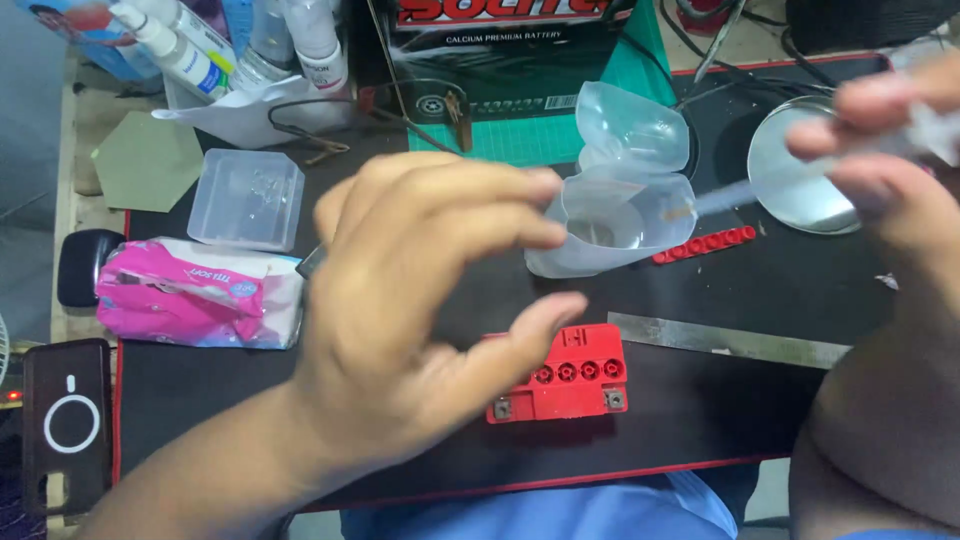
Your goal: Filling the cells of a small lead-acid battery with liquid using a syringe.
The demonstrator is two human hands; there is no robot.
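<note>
Your desk (780, 290) is covered w/ a black mat edged in red. At the far edge, centre, stands a big boxed battery (500, 50) on a green cutting mat (520, 135).

Your left hand (420, 320) hovers mid-desk, blurred, fingers curled w/ thumb apart from them; it holds nothing you can make out. Just under it, near the front edge, sits a small red battery (570, 375) w/ a row of round fill holes on top.

Your right hand (885, 150) is up at the right edge, fingertips pinching the body of a clear syringe (760, 185). Its tip points left, over a clear plastic cup (610, 225) lying mid-desk, w/ a second clear container (630, 125) right behind it. Can't tell if tip touches the cup.

Toward the left edge: pink tissue pack (195, 295), clear lidded box (245, 198) behind it, dark power bank (65, 420) at the front-left corner.

Right side: round mirror (800, 195) near the far-right corner, steel ruler (730, 340) flat right of the red battery, red cap strip (705, 243) between cup & ruler.
</note>
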